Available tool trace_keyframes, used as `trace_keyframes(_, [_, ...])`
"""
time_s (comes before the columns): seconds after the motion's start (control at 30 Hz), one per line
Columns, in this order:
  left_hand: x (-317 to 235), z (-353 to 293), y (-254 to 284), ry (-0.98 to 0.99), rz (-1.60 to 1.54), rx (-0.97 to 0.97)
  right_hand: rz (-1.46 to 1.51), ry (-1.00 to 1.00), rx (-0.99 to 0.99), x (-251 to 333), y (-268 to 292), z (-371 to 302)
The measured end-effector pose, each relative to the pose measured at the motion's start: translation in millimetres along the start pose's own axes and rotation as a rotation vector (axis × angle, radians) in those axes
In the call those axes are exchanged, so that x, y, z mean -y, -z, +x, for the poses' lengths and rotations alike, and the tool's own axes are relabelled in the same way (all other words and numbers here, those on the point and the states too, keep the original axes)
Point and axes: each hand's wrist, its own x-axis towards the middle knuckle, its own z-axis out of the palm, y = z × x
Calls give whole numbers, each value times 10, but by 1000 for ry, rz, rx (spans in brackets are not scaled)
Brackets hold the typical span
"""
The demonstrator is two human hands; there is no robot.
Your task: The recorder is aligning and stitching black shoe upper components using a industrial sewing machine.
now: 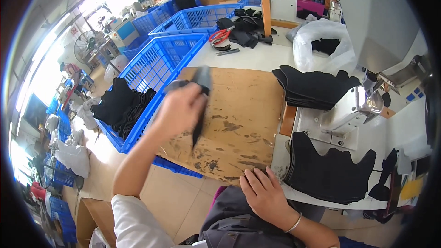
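Left hand (184, 106): fingers clamped on one blurred dark piece (199, 126), above the left edge of the cardboard (248, 92). Right hand (268, 193): fingers slightly apart, near edge. Step, we judge: single-piece handling; next move calls for steady grip.

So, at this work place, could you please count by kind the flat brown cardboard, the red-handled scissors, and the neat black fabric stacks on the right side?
Flat brown cardboard sheet: 1
Red-handled scissors: 1
Neat black fabric stacks, right side: 2
Total: 4
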Motion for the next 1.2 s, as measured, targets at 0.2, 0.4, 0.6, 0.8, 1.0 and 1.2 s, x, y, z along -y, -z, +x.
trace_keyframes(0.2, [-663, -664, -645, -598, 409, 224, 122, -13, 30, 18, 104, -20])
trace_keyframes(0.4, [-601, -636, -444, -329, -87, 97, 230, 38, -18, -13, 171, -108])
trace_keyframes(0.6, [99, 42, -743, 68, -206, 64, 190, 74, -34, 21, 439, -12])
trace_keyframes(0.8, [78, 772, -1142, 137, -298, 175, 59, 47, -2, -221, 962, 178])
trace_keyframes(1.0, [43, 1142, -1540, 361, -363, -102, 17, 30, -3, -328, 1092, 175])
trace_keyframes(1.2, [381, 1026, -1412, 371, -653, -313, 96, 1, 99, -490, 1047, 156])
